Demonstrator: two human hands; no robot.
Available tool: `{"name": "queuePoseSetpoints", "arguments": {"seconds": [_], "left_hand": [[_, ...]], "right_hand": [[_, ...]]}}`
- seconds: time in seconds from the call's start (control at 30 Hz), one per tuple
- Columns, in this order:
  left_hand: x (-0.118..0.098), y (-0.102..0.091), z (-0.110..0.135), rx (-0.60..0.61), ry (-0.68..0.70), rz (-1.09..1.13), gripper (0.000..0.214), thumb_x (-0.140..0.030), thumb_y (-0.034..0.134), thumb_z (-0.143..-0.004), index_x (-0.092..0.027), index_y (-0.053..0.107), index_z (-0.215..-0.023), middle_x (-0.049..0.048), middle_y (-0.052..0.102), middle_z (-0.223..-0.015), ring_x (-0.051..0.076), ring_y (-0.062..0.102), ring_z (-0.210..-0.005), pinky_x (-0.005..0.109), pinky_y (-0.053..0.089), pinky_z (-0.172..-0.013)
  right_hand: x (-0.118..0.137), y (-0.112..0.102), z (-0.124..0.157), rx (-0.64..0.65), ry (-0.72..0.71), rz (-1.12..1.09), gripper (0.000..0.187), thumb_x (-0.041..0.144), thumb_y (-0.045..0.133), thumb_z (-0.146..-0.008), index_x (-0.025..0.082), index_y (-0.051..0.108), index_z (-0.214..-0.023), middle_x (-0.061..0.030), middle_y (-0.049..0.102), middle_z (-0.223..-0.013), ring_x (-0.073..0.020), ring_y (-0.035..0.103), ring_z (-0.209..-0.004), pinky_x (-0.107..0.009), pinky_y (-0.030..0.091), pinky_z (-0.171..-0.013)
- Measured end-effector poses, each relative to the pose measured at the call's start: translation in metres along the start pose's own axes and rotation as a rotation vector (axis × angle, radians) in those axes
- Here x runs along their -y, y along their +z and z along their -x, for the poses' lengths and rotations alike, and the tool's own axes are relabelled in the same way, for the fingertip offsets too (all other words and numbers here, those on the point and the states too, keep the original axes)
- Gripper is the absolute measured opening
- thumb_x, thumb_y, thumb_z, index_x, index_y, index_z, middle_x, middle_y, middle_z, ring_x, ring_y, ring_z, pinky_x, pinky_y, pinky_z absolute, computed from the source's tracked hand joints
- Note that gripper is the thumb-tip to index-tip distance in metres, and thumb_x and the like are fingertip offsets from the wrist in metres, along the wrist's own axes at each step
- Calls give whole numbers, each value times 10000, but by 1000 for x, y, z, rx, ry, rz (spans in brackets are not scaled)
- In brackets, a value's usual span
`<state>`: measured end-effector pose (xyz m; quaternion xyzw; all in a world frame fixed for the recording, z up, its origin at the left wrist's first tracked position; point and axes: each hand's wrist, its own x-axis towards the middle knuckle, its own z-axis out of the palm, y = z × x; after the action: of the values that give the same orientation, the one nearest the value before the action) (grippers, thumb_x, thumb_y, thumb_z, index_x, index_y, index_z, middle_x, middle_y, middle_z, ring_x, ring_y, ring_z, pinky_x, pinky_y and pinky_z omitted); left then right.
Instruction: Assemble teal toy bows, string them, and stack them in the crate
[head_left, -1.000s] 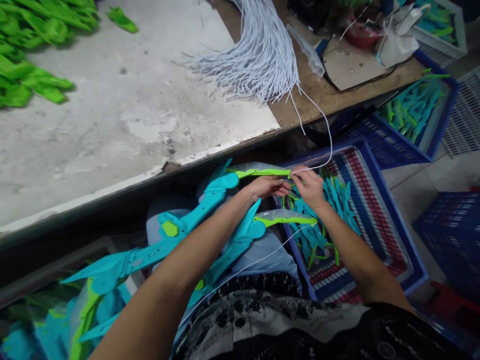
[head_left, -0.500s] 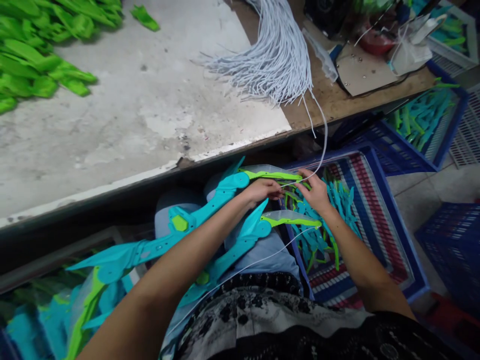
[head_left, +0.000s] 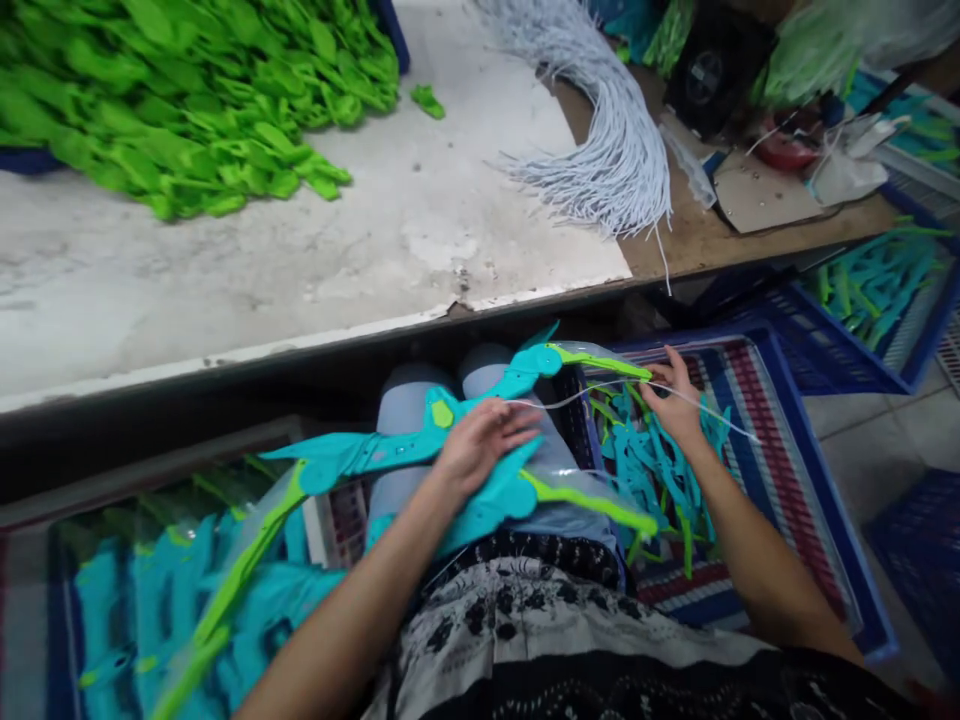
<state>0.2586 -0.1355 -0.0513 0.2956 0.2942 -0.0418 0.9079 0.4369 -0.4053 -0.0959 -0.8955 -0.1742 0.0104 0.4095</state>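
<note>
On lap: bow (head_left: pixel 360 455)
Left hand (head_left: pixel 480 448): open, pressing bow
Right hand (head_left: pixel 679 405): pinching cord (head_left: pixel 721 417) at bow tip

No text, label, brand, number or sign can be read anywhere. The teal bow (head_left: pixel 390 452), the blue crate (head_left: pixel 720 335) and the tabletop (head_left: pixel 300 270) carry no legible lettering. Any print on the clutter at the far right is too small and blurred to make out.
</note>
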Motion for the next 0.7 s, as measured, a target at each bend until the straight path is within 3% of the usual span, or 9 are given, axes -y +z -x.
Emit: {"name": "queuePoseSetpoints", "arguments": {"seconds": [0.1, 0.2, 0.3, 0.47, 0.57, 0.67, 0.7], "left_hand": [[50, 27, -8, 102, -91, 68, 229, -310, 763, -717, -189, 568, -721, 80, 728, -888, 276, 698, -938, 433, 538, -882], [63, 43, -11, 101, -37, 86, 241, -337, 756, -730, -190, 566, -714, 92, 719, -913, 283, 673, -973, 413, 537, -861], [27, 31, -5, 39, 141, 48, 227, -309, 776, -695, -184, 588, -667, 78, 723, -969, 264, 644, -1032, 378, 549, -839], [-52, -32, 40, -148, 464, -110, 206, -320, 760, -687, -194, 601, -647, 64, 742, -999, 228, 663, -985, 371, 552, -854], [-59, -64, 62, -269, 530, -146, 242, -350, 765, -696, -189, 596, -635, 71, 751, -935, 220, 675, -958, 354, 555, -845], [-39, -73, 63, -309, 484, -113, 235, -338, 770, -700, -176, 610, -646, 71, 752, -884, 202, 680, -911, 339, 560, -827], [-32, -72, 60, -308, 476, -91, 230, -333, 768, -704, -174, 610, -651, 67, 752, -880, 198, 680, -906, 336, 560, -829]], "right_hand": [[-2, -8, -7, -3, 7, 15, 736, 332, 635, -734, 199, 407, -1421, -40, 719, -1005, -170, 678, -796, -349, 573, -834], [-10, -14, -15, -4, 22, -9, 752, 349, 634, -717, 172, 411, -1413, -54, 718, -1003, -170, 678, -800, -354, 572, -844], [-26, -12, -20, 2, 60, -64, 770, 369, 648, -696, 144, 423, -1397, -76, 709, -1020, -177, 678, -858, -358, 565, -868], [-47, -3, -31, 43, 154, -93, 736, 328, 611, -685, 132, 440, -1374, -100, 688, -1048, -197, 671, -890, -397, 564, -881], [-22, -9, -31, 44, 124, 118, 682, 301, 613, -692, 124, 499, -1340, -154, 655, -1151, -286, 640, -1044, -518, 510, -973], [46, -19, 1, -123, -121, 314, 553, 306, 589, -783, 147, 555, -1311, -177, 588, -1267, -350, 513, -1254, -587, 378, -1100], [74, -19, 19, -84, -211, 293, 516, 314, 570, -830, 181, 549, -1328, -161, 588, -1265, -333, 523, -1243, -558, 408, -1085]]}}
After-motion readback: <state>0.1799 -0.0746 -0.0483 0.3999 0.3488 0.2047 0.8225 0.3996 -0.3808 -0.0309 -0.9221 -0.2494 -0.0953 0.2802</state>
